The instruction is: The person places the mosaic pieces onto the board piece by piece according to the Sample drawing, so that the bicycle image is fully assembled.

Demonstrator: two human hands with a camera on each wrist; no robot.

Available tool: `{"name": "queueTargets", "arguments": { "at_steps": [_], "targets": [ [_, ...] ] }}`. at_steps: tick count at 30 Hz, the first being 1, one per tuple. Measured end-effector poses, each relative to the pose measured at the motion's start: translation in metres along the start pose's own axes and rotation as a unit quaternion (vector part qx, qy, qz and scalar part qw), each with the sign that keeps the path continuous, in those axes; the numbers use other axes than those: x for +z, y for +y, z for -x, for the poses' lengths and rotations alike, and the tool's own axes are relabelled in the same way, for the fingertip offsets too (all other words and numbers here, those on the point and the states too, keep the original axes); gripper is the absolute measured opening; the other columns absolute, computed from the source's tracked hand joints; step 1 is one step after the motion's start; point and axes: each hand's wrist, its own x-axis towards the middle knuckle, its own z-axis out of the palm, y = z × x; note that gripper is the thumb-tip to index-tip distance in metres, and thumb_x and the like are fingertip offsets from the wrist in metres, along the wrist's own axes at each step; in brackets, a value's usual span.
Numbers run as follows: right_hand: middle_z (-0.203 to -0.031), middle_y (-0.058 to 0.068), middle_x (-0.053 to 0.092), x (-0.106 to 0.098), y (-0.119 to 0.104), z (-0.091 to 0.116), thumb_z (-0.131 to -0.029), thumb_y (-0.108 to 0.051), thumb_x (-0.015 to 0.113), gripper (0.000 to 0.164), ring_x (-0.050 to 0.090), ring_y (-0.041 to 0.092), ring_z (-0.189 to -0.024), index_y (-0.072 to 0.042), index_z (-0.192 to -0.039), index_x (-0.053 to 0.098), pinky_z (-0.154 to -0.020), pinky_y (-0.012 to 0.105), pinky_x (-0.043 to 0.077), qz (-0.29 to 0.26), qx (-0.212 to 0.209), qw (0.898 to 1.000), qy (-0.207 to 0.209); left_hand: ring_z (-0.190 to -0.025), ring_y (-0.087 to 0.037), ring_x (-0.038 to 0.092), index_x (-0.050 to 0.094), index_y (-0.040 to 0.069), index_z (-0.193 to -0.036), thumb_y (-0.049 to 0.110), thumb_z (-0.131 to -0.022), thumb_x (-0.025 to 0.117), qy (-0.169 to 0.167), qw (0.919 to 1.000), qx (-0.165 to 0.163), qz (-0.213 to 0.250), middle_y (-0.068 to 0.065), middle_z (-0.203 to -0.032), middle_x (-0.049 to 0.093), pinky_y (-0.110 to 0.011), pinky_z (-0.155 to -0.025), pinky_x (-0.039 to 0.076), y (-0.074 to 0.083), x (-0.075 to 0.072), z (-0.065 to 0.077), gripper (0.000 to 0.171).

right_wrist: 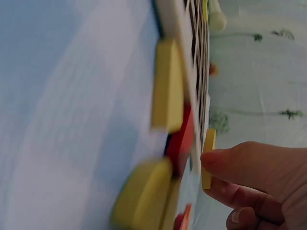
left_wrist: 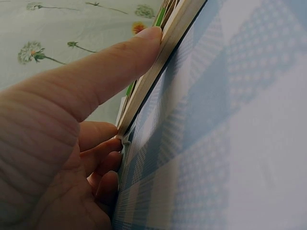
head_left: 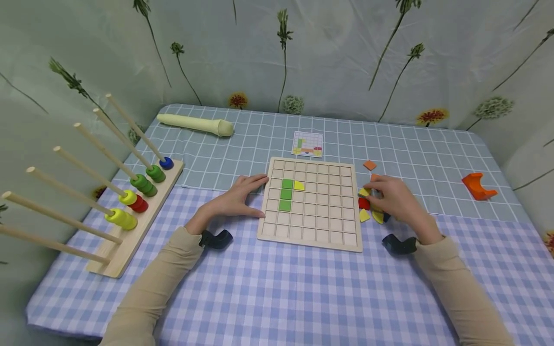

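A wooden grid board (head_left: 309, 235) lies on the table with three green square tiles (head_left: 285, 194) in a column and a yellow quarter-round tile (head_left: 299, 185) beside the top one. My left hand (head_left: 237, 198) rests at the board's left edge, thumb and fingertips touching its side. Right of the board, my right hand (head_left: 396, 196) pinches a yellow tile (right_wrist: 208, 163) between thumb and fingers, held above the loose pieces. Under and around that hand lie a red tile (head_left: 364, 203), several yellow tiles (head_left: 364, 215) and an orange tile (head_left: 370, 165).
Behind the board lies a small pattern card (head_left: 308, 144). A wooden peg stand (head_left: 149, 223) with colored rings and tall rods stands at left. A pale yellow baton-like object (head_left: 195, 124) lies at the back left, an orange curved block (head_left: 478, 186) at far right.
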Motion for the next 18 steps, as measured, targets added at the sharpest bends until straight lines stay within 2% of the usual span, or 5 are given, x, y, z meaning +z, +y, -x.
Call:
{"name": "queueTargets", "arguments": {
  "at_steps": [8, 13, 18],
  "targets": [
    [-0.099, 0.017, 0.067, 0.004, -0.029, -0.005, -0.082, -0.006, 0.068, 0.023, 0.062, 0.029, -0.087, 0.001, -0.104, 0.071, -0.071, 0.040, 0.048, 0.003, -0.081, 0.996, 0.040, -0.126, -0.029, 0.025, 0.024, 0.007, -0.149, 0.031, -0.074, 0.079, 0.000, 1.0000, 0.001, -0.003, -0.011, -0.157, 0.019, -0.049, -0.105, 0.027, 0.000, 0.000, -0.001, 0.096],
    [-0.099, 0.014, 0.067, 0.009, -0.052, -0.011, -0.081, -0.009, 0.069, 0.025, 0.061, 0.026, -0.086, 0.000, -0.105, 0.071, -0.068, 0.035, 0.049, -0.008, -0.099, 0.995, 0.027, -0.126, -0.029, 0.025, 0.024, 0.007, -0.149, 0.031, -0.074, 0.078, 0.000, 1.0000, 0.003, -0.003, -0.011, -0.157, 0.019, -0.050, -0.105, 0.027, 0.001, 0.000, 0.000, 0.095],
    [-0.098, 0.012, 0.067, 0.014, -0.077, -0.018, -0.080, -0.011, 0.070, 0.025, 0.061, 0.024, -0.088, -0.001, -0.104, 0.071, -0.075, 0.038, 0.051, -0.007, -0.113, 0.994, 0.014, -0.126, -0.029, 0.025, 0.025, 0.007, -0.149, 0.030, -0.078, 0.075, 0.005, 0.9999, 0.008, -0.006, -0.012, -0.157, 0.020, -0.050, -0.105, 0.027, 0.000, 0.000, 0.001, 0.090]
  ]
}}
